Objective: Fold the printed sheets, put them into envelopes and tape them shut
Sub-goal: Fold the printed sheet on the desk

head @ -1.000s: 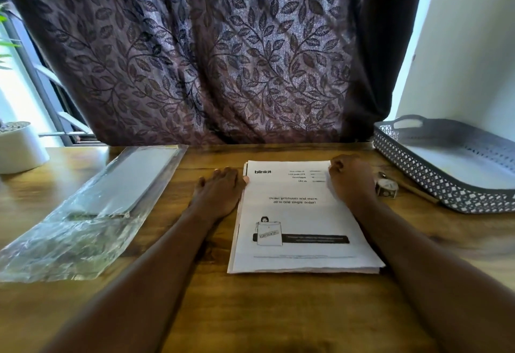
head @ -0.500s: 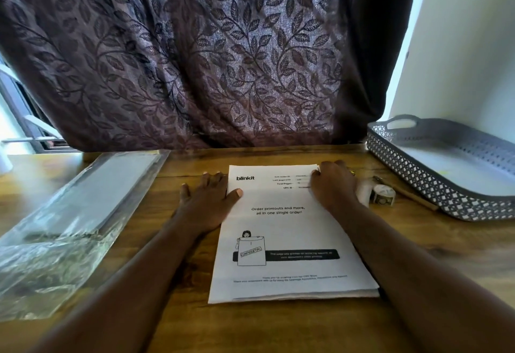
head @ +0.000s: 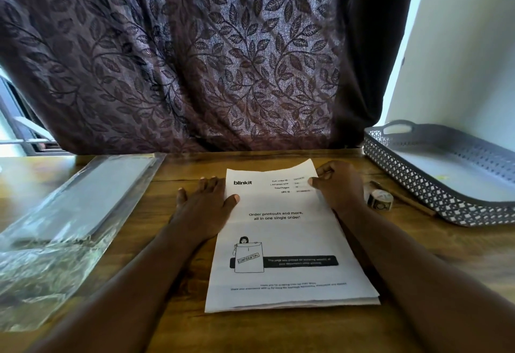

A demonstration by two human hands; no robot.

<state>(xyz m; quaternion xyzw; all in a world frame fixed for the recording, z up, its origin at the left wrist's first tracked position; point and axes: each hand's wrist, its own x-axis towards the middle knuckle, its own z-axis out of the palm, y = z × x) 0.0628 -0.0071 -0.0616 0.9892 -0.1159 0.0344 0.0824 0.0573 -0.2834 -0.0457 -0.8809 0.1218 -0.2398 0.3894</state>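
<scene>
Left hand (head: 204, 206) lies flat, thumb on the printed sheets' (head: 348, 300) nine o'clock edge; right hand (head: 338, 185) pinches the top sheet's (head: 281, 230) raised one o'clock corner.

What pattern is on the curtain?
Leafy vine pattern on dark purplish curtain, seen in the head view.

The left hand (head: 204, 207) lies flat, thumb on the printed sheets (head: 281, 241); the right hand (head: 338, 185) pinches their top corner.
</scene>
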